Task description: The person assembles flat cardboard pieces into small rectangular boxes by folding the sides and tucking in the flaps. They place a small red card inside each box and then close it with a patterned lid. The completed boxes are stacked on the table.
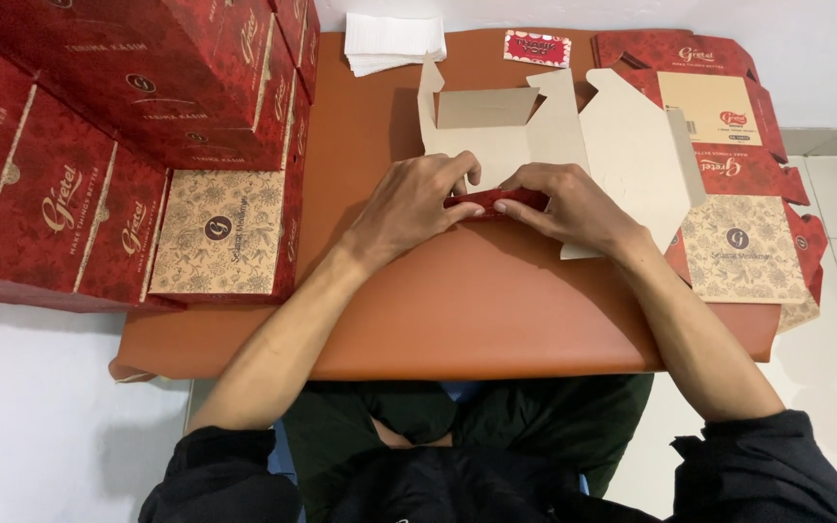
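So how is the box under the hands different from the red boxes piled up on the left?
The box being folded lies open and mostly flat, while the stacked boxes are closed and built up. It shows its plain beige inside; the stacked boxes show red patterned outsides. Both hands, left hand and right hand, press on it with their fingers; nobody touches the stacked boxes. Both sit on the brown table, and both look like red-printed cardboard.

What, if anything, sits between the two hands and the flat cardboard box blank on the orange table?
Nothing visible does. The left hand and right hand already press on the near red edge of the box blank, fingertips meeting at its fold. The stacked red boxes and the pile of flat blanks lie off to either side.
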